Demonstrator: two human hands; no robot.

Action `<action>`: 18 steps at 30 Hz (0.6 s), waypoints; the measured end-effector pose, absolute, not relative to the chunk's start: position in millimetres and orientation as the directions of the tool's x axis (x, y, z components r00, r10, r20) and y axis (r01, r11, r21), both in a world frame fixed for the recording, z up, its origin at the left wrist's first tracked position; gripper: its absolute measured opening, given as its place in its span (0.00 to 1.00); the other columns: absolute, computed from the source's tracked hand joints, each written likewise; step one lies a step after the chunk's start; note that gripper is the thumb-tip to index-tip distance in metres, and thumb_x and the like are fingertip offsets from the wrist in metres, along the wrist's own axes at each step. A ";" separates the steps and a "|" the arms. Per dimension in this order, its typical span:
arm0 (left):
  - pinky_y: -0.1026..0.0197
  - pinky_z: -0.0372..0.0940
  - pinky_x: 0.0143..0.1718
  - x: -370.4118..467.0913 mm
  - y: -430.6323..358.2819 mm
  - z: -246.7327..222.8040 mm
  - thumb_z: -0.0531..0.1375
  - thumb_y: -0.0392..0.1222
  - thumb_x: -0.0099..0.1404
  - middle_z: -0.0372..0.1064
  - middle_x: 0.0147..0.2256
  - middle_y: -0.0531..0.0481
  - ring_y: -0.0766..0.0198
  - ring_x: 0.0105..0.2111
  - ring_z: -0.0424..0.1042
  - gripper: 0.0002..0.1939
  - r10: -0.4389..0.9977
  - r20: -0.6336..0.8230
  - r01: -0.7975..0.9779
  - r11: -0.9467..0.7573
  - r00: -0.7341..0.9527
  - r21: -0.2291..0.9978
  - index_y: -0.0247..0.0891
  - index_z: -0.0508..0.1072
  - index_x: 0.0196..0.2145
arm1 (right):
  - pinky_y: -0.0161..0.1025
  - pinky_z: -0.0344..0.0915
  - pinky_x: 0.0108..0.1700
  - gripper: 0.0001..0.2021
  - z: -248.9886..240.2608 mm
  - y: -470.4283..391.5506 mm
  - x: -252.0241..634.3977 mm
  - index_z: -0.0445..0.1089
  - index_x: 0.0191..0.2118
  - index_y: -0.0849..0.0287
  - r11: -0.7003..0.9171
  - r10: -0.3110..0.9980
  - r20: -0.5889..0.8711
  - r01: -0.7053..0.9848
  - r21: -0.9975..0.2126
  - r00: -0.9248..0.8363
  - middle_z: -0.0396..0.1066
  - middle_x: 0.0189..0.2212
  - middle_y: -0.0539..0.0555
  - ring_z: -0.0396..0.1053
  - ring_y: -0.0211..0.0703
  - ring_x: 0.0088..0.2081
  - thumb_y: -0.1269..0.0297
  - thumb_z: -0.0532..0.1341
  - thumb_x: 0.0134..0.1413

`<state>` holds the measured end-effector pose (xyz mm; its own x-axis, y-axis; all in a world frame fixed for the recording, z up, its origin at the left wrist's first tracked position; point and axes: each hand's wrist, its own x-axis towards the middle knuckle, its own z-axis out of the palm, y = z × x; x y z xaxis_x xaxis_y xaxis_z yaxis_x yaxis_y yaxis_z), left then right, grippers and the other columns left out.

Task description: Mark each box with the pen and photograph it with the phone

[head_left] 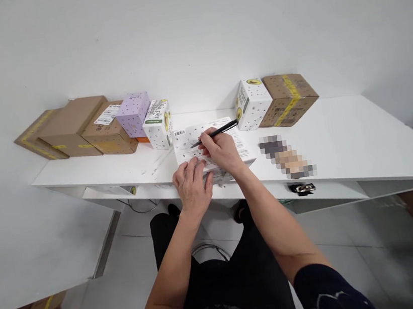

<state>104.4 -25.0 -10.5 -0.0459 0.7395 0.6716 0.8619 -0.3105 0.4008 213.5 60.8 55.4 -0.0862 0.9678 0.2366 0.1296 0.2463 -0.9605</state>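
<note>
A white desk (345, 141) stood against a pale wall (191, 40), and the printed box (186, 149) lay on it near the front edge, between the person's arms. One pen (222, 129) slanted over this box, held by the right hand (221, 150): thumb and fingers were pinched around its lower part, with no gap left, and the tip met or almost met the printed top. Gripping it that low probably gave fine control of the point. The left hand (193, 184) had no firm hold on anything; its fingers were spread and bent, resting on the near edge of the printed box, seemingly to steady it. The box likely lay with that broad face up so the pen could reach it flat. Left of the printed box stood a row of five: three brown boxes (73, 126), one purple box (135, 114) with a bit of orange below it, and, closest, one white box (158, 128). Behind and to the right of the printed box were two more, one white carton (255, 105) and one taped carton (292, 97), side by side. Both groups sat back by the wall, perhaps to leave working room. Right of the printed box lay one blurred-out item (286, 156), too masked to name, and nearer the person one metal fitting (302, 189) at the desk's front.
</note>
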 end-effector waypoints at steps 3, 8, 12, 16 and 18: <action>0.45 0.52 0.59 103.9 -24.4 -10.6 0.57 0.49 0.70 0.73 0.56 0.42 0.45 0.56 0.64 0.19 0.735 0.677 0.869 -0.311 -0.037 0.385 0.40 0.75 0.54 | 0.34 0.65 0.30 0.12 53.8 60.8 213.2 0.67 0.29 0.56 0.271 0.961 0.260 0.152 -0.950 -0.094 0.71 0.21 0.48 0.68 0.36 0.23 0.57 0.57 0.61; 0.46 0.53 0.59 103.9 -23.8 -8.7 0.57 0.50 0.70 0.73 0.55 0.43 0.45 0.56 0.65 0.19 0.725 0.687 0.868 -0.314 -0.042 0.384 0.40 0.76 0.53 | 0.35 0.65 0.29 0.14 51.4 62.1 212.8 0.67 0.29 0.56 0.297 0.954 0.283 0.183 -0.937 -0.103 0.71 0.21 0.49 0.69 0.37 0.23 0.55 0.56 0.62; 0.45 0.53 0.59 104.1 -24.2 -8.0 0.57 0.49 0.71 0.73 0.55 0.42 0.45 0.56 0.64 0.18 0.733 0.680 0.873 -0.307 -0.037 0.378 0.39 0.76 0.53 | 0.35 0.65 0.29 0.14 50.7 62.9 212.6 0.67 0.29 0.56 0.285 0.957 0.268 0.181 -0.941 -0.113 0.71 0.22 0.49 0.68 0.37 0.23 0.54 0.57 0.62; 0.45 0.52 0.59 104.1 -24.6 -7.8 0.57 0.49 0.71 0.73 0.55 0.42 0.45 0.56 0.64 0.18 0.737 0.676 0.877 -0.307 -0.027 0.370 0.39 0.75 0.53 | 0.35 0.65 0.29 0.13 51.3 62.7 212.7 0.67 0.29 0.57 0.290 0.955 0.271 0.189 -0.938 -0.121 0.71 0.21 0.49 0.68 0.37 0.23 0.55 0.57 0.62; 0.45 0.52 0.59 104.0 -24.5 -7.9 0.57 0.49 0.71 0.72 0.56 0.41 0.45 0.57 0.63 0.19 0.741 0.670 0.877 -0.305 -0.027 0.372 0.39 0.75 0.53 | 0.34 0.65 0.29 0.14 51.8 62.6 213.2 0.67 0.29 0.56 0.301 0.952 0.282 0.188 -0.935 -0.119 0.70 0.21 0.49 0.69 0.37 0.24 0.55 0.56 0.62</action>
